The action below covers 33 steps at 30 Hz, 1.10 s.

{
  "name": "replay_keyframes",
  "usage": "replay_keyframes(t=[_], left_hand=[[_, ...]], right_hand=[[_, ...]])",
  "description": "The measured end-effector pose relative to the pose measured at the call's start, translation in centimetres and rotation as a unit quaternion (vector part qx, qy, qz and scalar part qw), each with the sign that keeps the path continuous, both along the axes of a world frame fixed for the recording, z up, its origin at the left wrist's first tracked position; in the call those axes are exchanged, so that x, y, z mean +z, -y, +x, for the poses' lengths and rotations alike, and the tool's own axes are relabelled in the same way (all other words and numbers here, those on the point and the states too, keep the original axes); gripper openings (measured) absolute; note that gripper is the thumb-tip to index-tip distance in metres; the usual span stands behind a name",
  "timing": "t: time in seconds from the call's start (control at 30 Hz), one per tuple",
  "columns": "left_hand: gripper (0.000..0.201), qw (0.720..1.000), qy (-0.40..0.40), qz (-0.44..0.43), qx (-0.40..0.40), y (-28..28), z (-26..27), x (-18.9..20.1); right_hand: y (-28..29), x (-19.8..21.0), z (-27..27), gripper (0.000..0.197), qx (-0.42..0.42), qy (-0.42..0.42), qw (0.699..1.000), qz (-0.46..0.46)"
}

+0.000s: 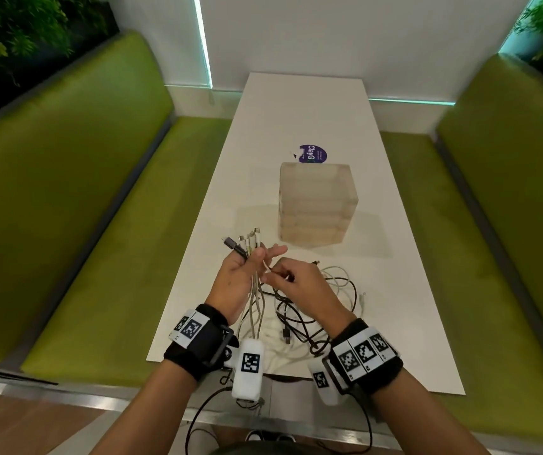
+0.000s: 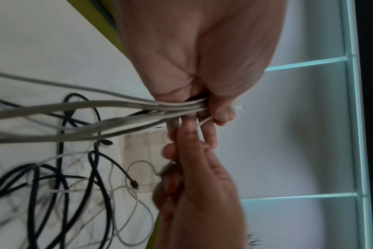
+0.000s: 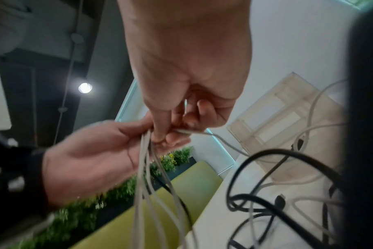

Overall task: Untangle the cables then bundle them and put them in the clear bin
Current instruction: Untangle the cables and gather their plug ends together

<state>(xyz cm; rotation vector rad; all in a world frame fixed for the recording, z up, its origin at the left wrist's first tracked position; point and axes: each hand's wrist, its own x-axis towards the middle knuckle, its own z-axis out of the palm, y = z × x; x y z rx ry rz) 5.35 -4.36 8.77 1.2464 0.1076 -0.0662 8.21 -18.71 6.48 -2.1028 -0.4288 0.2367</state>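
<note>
Left hand (image 1: 242,274) grips a gathered bunch of grey-white cables (image 1: 254,292), plug ends fanned above the fist. Right hand (image 1: 296,284) pinches one thin white cable (image 3: 202,133), probably at its plug; blurred. Loose black and white cable tangle (image 1: 312,320) lies on the white desk (image 1: 296,110). Clear square plastic bin (image 1: 316,205) stands just behind.

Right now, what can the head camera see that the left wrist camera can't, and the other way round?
Only the head view shows the whole clear bin, the purple sticker behind it, the green benches and the plug ends fanned above the left hand. Only the left wrist view shows the thumb clamping the pale cables. Both show the right hand pinching one thin white cable, and the loose tangle on the table.
</note>
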Motion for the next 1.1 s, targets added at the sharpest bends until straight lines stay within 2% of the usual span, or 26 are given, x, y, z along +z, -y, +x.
replay_keyframes(t=[0.07, 0.13, 0.3, 0.4, 0.5, 0.57, 0.67, 0.8, 0.9, 0.97, 1.1], left_hand=[[0.035, 0.999, 0.007, -0.027, 0.029, -0.3, 0.1, 0.5], [0.038, 0.998, 0.024, -0.042, 0.047, -0.8, 0.0, 1.2], [0.026, 0.987, 0.064, -0.102, 0.108, -3.1, 0.0, 4.1], [0.024, 0.98, 0.091, -0.124, 0.126, -4.2, 0.0, 5.6], [0.018, 0.969, 0.112, -0.157, 0.154, -5.3, -0.1, 6.7], [0.018, 0.962, 0.125, -0.171, 0.173, -6.3, -0.1, 7.2], [0.025, 0.955, 0.14, -0.175, 0.195, -7.5, 0.0, 7.7], [0.023, 0.949, 0.147, -0.165, 0.223, -8.5, 0.0, 8.0], [0.023, 0.953, 0.129, -0.148, 0.232, -8.6, 0.5, 7.2], [0.025, 0.964, 0.091, -0.111, 0.225, -7.7, 1.0, 6.1], [0.026, 0.988, 0.024, -0.006, 0.155, -4.7, 1.2, 3.2]], right_hand=[[0.1, -1.1, 0.4, 0.015, 0.045, 0.023, 0.993, -0.109], [0.7, -2.8, 1.3, 0.009, 0.051, 0.036, 0.986, -0.156], [4.3, -6.1, 5.1, 0.011, -0.055, 0.006, 0.98, -0.189], [5.8, -6.0, 6.8, 0.011, -0.077, 0.019, 0.982, -0.171], [7.7, -4.9, 8.3, 0.009, -0.141, 0.024, 0.981, -0.134], [9.1, -4.5, 9.1, 0.015, -0.173, 0.016, 0.976, -0.132], [10.2, -3.9, 10.0, 0.018, -0.186, 0.015, 0.976, -0.114], [11.1, -2.8, 10.4, 0.015, -0.197, 0.02, 0.974, -0.113], [10.4, -1.4, 9.7, 0.025, -0.171, -0.021, 0.984, -0.04], [9.2, 0.0, 8.8, 0.028, -0.112, -0.046, 0.993, -0.011], [6.1, 3.1, 6.3, 0.01, 0.021, -0.044, 0.999, -0.005]])
